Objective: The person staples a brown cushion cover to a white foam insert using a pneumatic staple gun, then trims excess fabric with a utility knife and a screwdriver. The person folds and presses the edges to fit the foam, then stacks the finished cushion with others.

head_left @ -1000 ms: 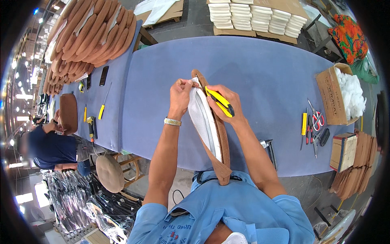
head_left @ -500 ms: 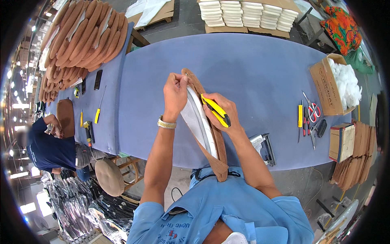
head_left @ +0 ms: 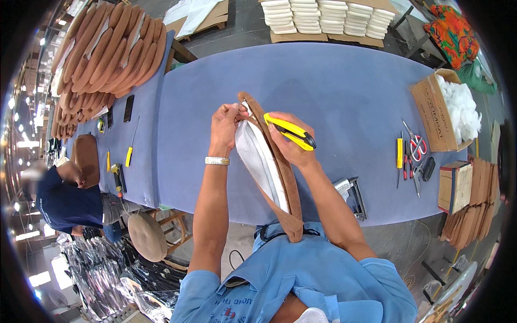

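A long brown fabric-covered cushion (head_left: 287, 185) stands on edge between my arms, its lower end against my shirt. Its open side shows white padding and a pale lining. My left hand (head_left: 223, 126), with a metal-banded watch on the wrist, pinches the loose brown fabric edge near the cushion's far end. In my right hand (head_left: 293, 148) is a yellow utility knife (head_left: 291, 131), held along the cushion's right side, with the fingers also against the brown cover. Whether the blade is out cannot be seen.
On the blue table (head_left: 204, 75), a staple gun (head_left: 351, 196) lies right of my forearm. Farther right are scissors (head_left: 416, 146), a yellow-handled screwdriver (head_left: 399, 156) and a carton of white stuffing (head_left: 436, 116). Brown cushions (head_left: 113, 48) pile up at left, near a co-worker (head_left: 67, 196).
My left hand has moved slightly left and down, drawing the fabric edge away, so the opening gapes wider. My right hand and the knife have shifted a little.
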A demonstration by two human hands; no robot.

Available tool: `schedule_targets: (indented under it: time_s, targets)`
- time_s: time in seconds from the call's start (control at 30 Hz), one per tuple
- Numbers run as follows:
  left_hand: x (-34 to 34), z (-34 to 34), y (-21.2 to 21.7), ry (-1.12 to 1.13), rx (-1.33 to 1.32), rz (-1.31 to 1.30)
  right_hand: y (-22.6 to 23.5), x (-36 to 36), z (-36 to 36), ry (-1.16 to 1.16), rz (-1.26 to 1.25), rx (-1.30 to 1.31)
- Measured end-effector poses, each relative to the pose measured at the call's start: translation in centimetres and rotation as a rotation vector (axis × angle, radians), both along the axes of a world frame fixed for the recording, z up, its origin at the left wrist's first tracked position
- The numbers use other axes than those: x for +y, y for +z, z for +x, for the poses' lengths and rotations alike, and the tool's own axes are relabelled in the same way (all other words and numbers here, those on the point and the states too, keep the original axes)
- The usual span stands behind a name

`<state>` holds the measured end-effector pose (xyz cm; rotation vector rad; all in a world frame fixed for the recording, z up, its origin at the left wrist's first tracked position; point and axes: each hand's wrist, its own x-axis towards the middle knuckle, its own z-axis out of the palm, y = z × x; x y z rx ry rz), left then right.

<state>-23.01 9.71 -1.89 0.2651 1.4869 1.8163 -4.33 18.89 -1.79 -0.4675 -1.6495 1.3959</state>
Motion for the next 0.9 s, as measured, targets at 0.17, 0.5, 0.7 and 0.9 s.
schedule_targets:
  time_s: [0.17,0.5,0.7,0.9]
  targets:
    - [0.1,0.1,0.1,-0.024,-0.010,0.003,-1.1,0.7,-2.1,-0.007,0.033,-0.004]
    - [0.6,-0.3,0.4,-0.062,-0.023,-0.035,-0.6,0.9,-1.8,-0.003,0.123,-0.144]
    - [0.2,-2.4,0.2,-0.180,-0.024,-0.064,0.1,0.1,-0.9,-0.003,0.150,-0.186]
    - [0.4,0.6,4.9,-0.229,0.474,-0.252,-0.2,-1.8,2.1,0.001,-0.042,-0.190]
